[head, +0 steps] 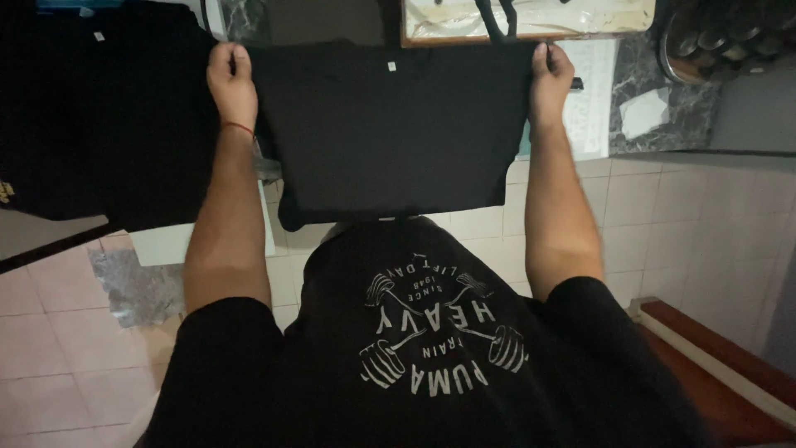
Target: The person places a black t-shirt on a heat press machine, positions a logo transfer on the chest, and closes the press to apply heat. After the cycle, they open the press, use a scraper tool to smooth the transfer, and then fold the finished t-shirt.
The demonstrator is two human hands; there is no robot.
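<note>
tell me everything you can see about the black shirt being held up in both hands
The black shirt is plain, soft-looking fabric with a small white tag near its top edge. It is stretched flat between the left hand and the right hand, each pinching an upper corner. The cloth hangs downward with a straight bottom hem, its lower left corner slightly bunched. It hangs in front of the counter edge and the tiled floor. No print is visible on this side.

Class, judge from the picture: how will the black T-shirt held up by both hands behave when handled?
Probably floppy: the T-shirt hangs limp between the left hand and right hand. Likely light, since fingertip pinches carry it. Unlikely to roll or break.
</note>
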